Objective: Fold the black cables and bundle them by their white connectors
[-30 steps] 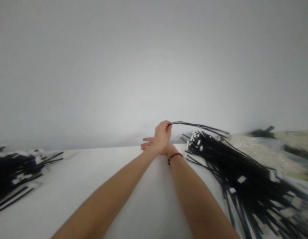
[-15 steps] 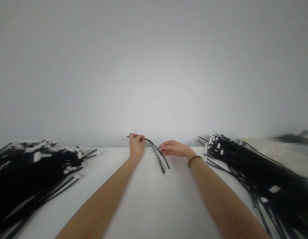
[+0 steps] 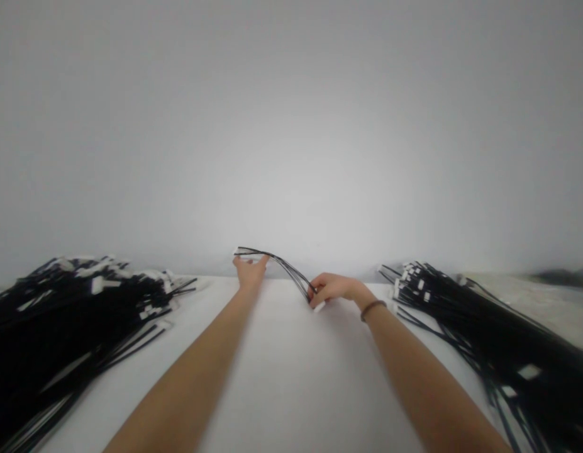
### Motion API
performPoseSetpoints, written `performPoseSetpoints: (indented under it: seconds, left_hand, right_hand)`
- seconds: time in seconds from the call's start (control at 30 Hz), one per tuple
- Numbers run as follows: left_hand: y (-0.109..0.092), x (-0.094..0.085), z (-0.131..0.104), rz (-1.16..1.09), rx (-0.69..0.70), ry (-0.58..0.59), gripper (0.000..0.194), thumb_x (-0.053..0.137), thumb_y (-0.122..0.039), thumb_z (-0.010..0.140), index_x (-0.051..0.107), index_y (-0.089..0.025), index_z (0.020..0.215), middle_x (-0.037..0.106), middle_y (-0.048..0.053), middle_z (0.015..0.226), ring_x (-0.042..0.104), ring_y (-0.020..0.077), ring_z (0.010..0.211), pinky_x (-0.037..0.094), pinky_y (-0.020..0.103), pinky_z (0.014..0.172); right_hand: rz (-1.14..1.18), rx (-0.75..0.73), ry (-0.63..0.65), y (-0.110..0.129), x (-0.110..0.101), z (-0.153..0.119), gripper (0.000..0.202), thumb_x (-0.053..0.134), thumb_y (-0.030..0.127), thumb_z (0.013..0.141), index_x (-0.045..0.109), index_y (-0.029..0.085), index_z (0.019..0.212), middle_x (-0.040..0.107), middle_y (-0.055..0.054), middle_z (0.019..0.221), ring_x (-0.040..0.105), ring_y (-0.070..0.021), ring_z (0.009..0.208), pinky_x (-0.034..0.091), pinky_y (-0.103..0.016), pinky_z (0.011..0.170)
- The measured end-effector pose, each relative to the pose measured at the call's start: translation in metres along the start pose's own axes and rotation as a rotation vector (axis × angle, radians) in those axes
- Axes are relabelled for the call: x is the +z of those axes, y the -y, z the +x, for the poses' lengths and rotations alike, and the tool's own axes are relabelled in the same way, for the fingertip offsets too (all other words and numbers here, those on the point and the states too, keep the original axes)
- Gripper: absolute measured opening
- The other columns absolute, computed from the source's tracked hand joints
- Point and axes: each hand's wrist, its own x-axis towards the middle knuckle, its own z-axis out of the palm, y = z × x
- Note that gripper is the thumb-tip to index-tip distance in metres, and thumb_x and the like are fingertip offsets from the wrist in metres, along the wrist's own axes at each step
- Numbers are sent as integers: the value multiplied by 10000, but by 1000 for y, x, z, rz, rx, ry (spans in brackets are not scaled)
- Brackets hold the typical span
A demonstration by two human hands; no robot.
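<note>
A thin black wire harness (image 3: pixel 291 269) arches between my two hands, with a small white connector (image 3: pixel 235 251) at its left end and another white connector (image 3: pixel 319 307) at its right end. My left hand (image 3: pixel 251 270) is beneath the left part, its thumb and fingers spread apart, the wires running across the fingertips. Whether those fingertips press on the wires is hard to make out. Close to the right connector, my right hand (image 3: pixel 336 289) has its fingers closed around the wires; the connector shows just below the fingertips.
On the left of the white table (image 3: pixel 282 390) lies a large pile of black wire harnesses (image 3: pixel 60 321) with white connectors. A second bundle of harnesses (image 3: pixel 489 327) lies on the right, beside clear plastic wrapping (image 3: pixel 522 296). A pale wall (image 3: pixel 291 157) rises behind the table.
My right hand has closed on the wires near the right connector. My left hand's fingers have spread from a pinch, and the harness's right end has lifted slightly.
</note>
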Motion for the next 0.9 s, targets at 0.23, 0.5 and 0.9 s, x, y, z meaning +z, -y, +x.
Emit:
performPoseSetpoints:
  seconds: [0.23,0.5,0.9]
  left_hand:
    - [-10,-6,8,-413,-237,100,143,479,-123,665,457,-122,806,539,42,682,579,133,602,498,319,636]
    - [-12,-23,23,-643,-368,-65,112,337,-84,785,401,-145,716,519,24,648,572,95,614,503,270,649]
    - [-17,-34,29,-666,-333,-130,101,345,-193,843,424,-178,783,565,16,751,577,87,652,491,279,676]
  right_hand:
    - [65,29,6,1,2,0,153,589,202,526,544,121,648,489,41,539,449,-56,489,334,-156,446]
    - [286,-32,-65,-10,1,0,103,571,158,543,507,120,615,599,-18,697,508,-64,556,416,-159,506]
    - [890,-128,-375,-45,-7,2,161,639,207,664,551,91,732,587,-22,631,527,-41,494,445,-147,506]
